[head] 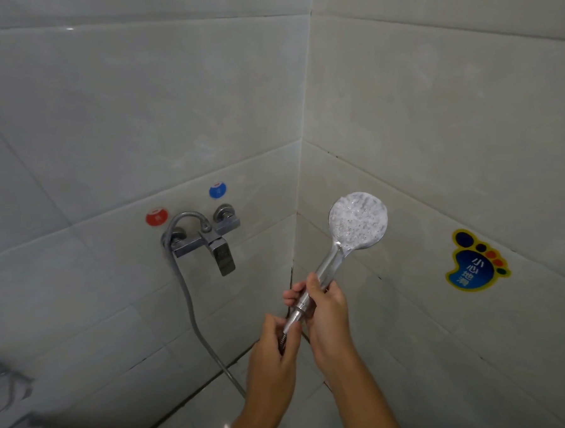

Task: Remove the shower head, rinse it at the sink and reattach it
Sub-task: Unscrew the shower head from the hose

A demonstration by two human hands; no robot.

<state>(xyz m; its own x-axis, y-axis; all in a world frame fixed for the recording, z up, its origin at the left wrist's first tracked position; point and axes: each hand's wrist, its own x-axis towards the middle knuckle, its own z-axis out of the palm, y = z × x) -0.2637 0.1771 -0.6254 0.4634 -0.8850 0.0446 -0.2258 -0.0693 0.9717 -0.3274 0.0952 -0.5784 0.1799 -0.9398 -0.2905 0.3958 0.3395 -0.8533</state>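
A chrome shower head with a round white spray face points up and to the right in front of the tiled corner. My right hand is wrapped around its handle. Just below, my left hand pinches the metal nut at the end of the hose, right where it meets the handle's base. The grey flexible hose loops from the wall mixer tap down towards the floor and back up into my left hand, where its end is partly hidden.
Red and blue round markers sit on the tiles above the mixer. A foot-shaped warning sticker is on the right wall. Glossy floor tiles lie below. A grey blurred object shows at the lower left edge.
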